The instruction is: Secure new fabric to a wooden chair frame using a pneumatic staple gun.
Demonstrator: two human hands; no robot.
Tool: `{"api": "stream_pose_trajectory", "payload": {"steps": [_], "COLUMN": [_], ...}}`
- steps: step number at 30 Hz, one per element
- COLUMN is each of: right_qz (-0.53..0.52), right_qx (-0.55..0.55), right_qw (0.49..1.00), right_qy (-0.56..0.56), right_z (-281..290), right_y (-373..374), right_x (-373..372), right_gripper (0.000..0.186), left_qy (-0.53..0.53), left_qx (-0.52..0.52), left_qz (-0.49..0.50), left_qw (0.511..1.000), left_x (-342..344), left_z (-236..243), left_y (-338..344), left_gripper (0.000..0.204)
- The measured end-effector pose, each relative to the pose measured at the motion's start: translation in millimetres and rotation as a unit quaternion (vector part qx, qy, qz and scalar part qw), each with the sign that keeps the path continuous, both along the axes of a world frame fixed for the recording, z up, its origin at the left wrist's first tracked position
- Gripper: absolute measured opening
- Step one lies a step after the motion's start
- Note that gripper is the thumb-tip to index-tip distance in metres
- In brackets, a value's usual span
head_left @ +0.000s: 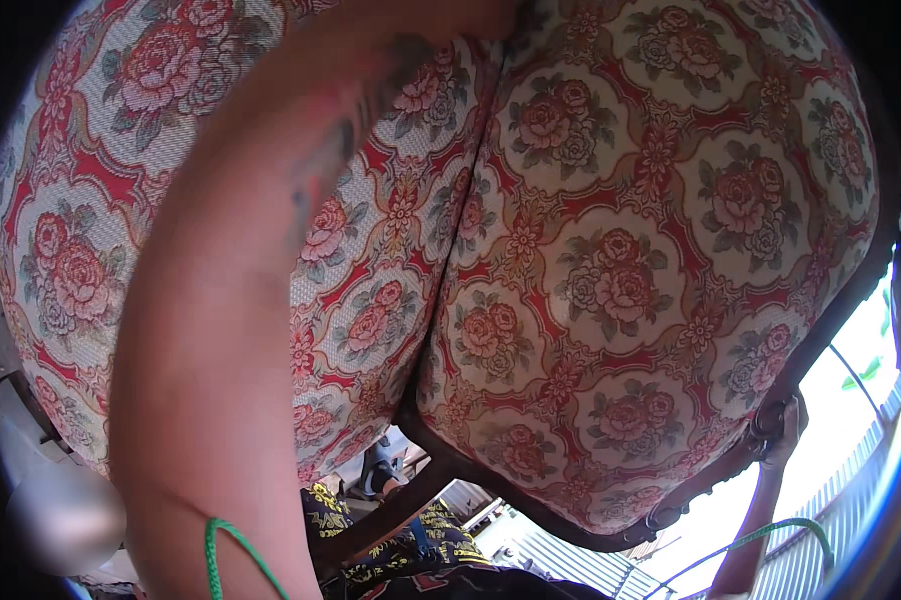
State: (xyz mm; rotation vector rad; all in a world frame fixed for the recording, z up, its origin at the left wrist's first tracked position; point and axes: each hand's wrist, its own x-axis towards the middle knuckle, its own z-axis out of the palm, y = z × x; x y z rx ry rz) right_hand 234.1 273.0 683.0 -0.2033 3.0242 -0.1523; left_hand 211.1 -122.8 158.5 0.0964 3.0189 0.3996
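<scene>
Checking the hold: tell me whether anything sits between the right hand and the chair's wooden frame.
Nothing visible does: the right hand grips the dark wooden frame directly at the floral chair's lower right corner.

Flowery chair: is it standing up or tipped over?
Tipped, seemingly lifted: the flowery chair looms over the camera, the right hand gripping its dark wooden frame.

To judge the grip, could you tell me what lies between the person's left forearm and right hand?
In the head view, the floral upholstery in its dark wooden frame fills the stretch from left forearm to right hand.
</scene>
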Motion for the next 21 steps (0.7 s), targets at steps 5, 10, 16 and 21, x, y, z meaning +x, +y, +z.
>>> {"api": "stream_pose_trajectory", "payload": {"steps": [5,10,16,21], "right_qz": [-0.01,-0.021,-0.021,-0.009], "right_qx": [-0.002,-0.047,-0.082,-0.055], "right_qw": [1.0,0.998,0.996,0.998], "right_qy": [-0.006,-0.018,0.007,-0.006], "right_z": [12.7,2.7,-20.7,-18.0], "right_y": [-16.1,-12.3,-33.8,-36.2], "right_x": [3.4,-1.0,11.0,11.3], "right_gripper": [0.033,0.038,0.041,0.04], "left_qy": [0.009,0.027,0.012,-0.015], "left_qx": [0.015,-0.089,-0.087,-0.22], "left_qz": [-0.021,0.009,-0.067,-0.045], "left_qw": [1.0,0.996,0.994,0.974], "left_x": [2.0,72.7,168.0,232.6], "left_z": [24.7,20.3,34.1,21.2], "left_y": [5.6,57.3,108.9,188.1], "left_gripper": [0.085,0.063,0.065,0.061]}}
